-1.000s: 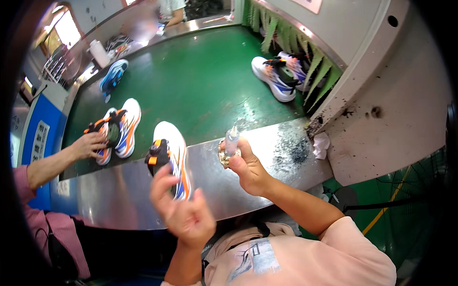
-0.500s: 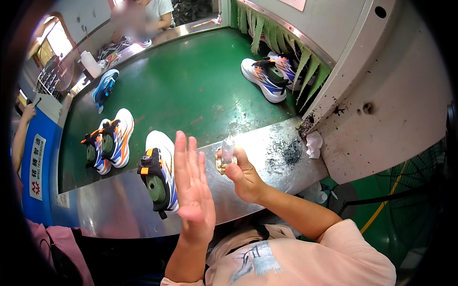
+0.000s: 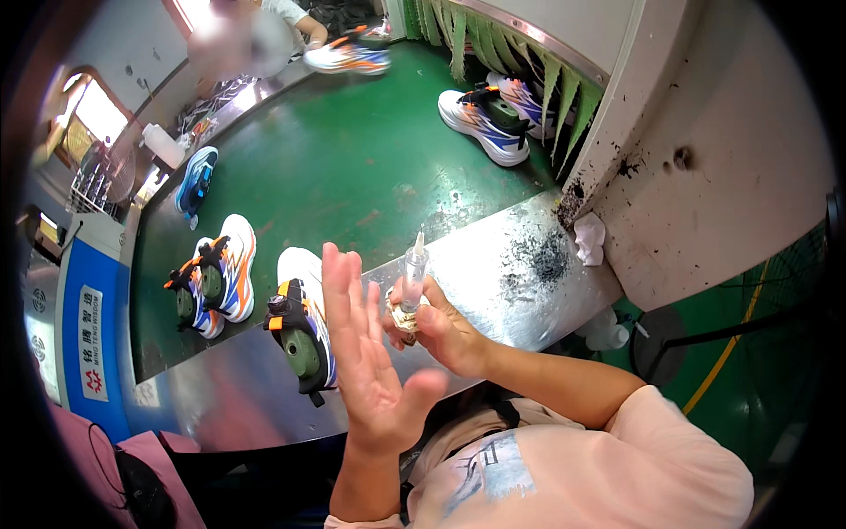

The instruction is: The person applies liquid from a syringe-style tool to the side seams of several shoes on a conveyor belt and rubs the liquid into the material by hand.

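My left hand (image 3: 379, 375) is raised with its palm up-facing and fingers stretched out, holding nothing. My right hand (image 3: 454, 339) grips a clear syringe (image 3: 413, 275) with a thin tip pointing up; a pale crusty wad (image 3: 404, 317) surrounds its lower end. Just left of my left hand, a white running shoe (image 3: 304, 333) with orange and black trim and a green shoe tree inside stands on the metal ledge, partly hidden by that hand.
A pair of similar shoes (image 3: 233, 269) and a blue shoe (image 3: 196, 183) stand left on the green belt (image 3: 344, 167). More shoes (image 3: 485, 123) sit by the green strip curtain (image 3: 493, 48). Crumpled paper (image 3: 589, 239) lies right. Across the belt, a person (image 3: 295, 18) is beside a blurred shoe (image 3: 348, 58).
A blurred shoe has appeared at the far side beside the other person. My left thumb has spread outward from the palm. My right hand still holds the syringe; the view has shifted slightly.
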`<state>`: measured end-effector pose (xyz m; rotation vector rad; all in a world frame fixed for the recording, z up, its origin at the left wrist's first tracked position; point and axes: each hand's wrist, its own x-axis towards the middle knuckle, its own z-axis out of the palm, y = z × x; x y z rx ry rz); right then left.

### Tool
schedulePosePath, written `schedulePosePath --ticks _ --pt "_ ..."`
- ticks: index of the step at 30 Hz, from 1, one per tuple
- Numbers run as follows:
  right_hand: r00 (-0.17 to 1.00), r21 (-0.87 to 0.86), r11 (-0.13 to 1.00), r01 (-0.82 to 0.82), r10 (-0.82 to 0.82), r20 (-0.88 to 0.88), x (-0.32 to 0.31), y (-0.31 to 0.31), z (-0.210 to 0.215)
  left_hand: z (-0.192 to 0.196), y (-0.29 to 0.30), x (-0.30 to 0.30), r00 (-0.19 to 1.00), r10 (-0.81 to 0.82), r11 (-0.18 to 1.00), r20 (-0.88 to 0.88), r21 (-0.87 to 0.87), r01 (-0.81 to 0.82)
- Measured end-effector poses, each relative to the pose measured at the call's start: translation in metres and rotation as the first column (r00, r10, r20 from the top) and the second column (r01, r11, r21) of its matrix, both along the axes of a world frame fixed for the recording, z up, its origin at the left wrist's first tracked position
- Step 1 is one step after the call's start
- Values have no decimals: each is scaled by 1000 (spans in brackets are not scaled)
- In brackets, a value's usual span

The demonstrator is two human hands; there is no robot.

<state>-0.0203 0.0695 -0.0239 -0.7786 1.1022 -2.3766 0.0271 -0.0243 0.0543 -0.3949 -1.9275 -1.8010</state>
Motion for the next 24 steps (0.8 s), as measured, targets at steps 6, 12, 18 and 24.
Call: schedulePosePath --ticks 6,12,18,24 --pt "994 -80 991 -106 107 12 0 -15 22 -7 -46 -15 988 -40 945 -149 -327 -12" --pt "995 -42 998 -49 45 -88 -4 -13 20 29 -6 -9 992 -57 995 111 83 48" --pt "956 94 993 76 -46 -288 -2 10 20 18 10 -6 995 -33 999 98 13 31" --pt "935 100 989 113 -72 -347 -2 12 14 13 13 -3 995 -47 998 84 48 43"
